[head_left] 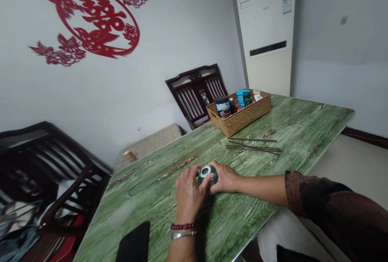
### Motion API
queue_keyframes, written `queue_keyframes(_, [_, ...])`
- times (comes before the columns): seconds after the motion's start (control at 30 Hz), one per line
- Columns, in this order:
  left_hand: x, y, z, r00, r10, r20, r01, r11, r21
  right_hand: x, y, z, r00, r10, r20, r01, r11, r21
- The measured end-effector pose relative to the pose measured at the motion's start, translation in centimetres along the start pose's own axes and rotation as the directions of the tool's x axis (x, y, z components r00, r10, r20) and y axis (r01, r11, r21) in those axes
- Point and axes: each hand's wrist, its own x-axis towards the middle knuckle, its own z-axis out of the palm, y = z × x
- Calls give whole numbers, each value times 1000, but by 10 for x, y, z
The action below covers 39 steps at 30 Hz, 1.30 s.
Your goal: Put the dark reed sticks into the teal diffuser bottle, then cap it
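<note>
Left hand (189, 195), right hand (224, 177): both grasping green roll (212, 178), probably tape, from opposite sides, white core upward, braced against green wood-grain tabletop (242, 217). Dark rods (253, 147) set beyond.

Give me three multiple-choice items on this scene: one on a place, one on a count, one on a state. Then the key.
1. Where does the tan woven wicker basket stand?
A. On the green wood-grain table
B. On the floor
C. On a chair seat

2. How many bands circle the wrist of the left hand?
A. One
B. Two
C. Four

3. How is the round green object with a white ring placed?
A. Alone on the table
B. Between both hands
C. Inside the basket

1: A, its base rests on the tabletop.
2: B, a red bead bracelet and a silver bangle.
3: B, the left hand and right hand close around it.
</note>
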Motion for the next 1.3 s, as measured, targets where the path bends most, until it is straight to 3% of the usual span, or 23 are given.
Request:
queue_keyframes(0.17, [-2,1,-1,999,-32,-10,32,999,13,1,-8,7,1000,13,-25,-14,998,-67])
queue_keyframes(0.43, [-3,-9,-6,990,126,65,-94,927,-364,4,1,7,1000,-9,-2,9,998,-57])
queue_keyframes(0.6, [-1,-8,1,1000,-11,-28,5,978,-209,4,-1,5,999,10,32,-8,999,-52])
queue_keyframes(0.7, [-1,-7,2,1000,12,-24,-16,986,-165,3,-3,5,1000,-7,10,7,999,-52])
queue_keyframes(0.87, [-1,-8,-3,997,72,-6,-72,980,-184,5,-2,3,1000,-17,21,18,999,-43])
queue_keyframes(0.97, [-1,-7,-2,999,39,12,-35,974,-223,5,-1,3,999,-14,29,15,1000,-13])
queue_keyframes(1.03, [-1,-6,-2,1000,-12,13,16,941,-339,5,-1,3,999,-13,39,12,1000,27])
queue_keyframes(1.13, [-7,-9,-9,972,-235,15,192,754,-628,5,0,-2,999,-20,35,15,987,159])
queue_keyframes(1.2, [-16,-14,-18,905,-409,116,325,490,-809,7,0,-12,1000,13,-11,-10,963,271])
queue_keyframes(1.3, [-38,-21,-30,831,-426,358,430,83,-899,7,-1,-38,995,77,-60,-44,904,425])
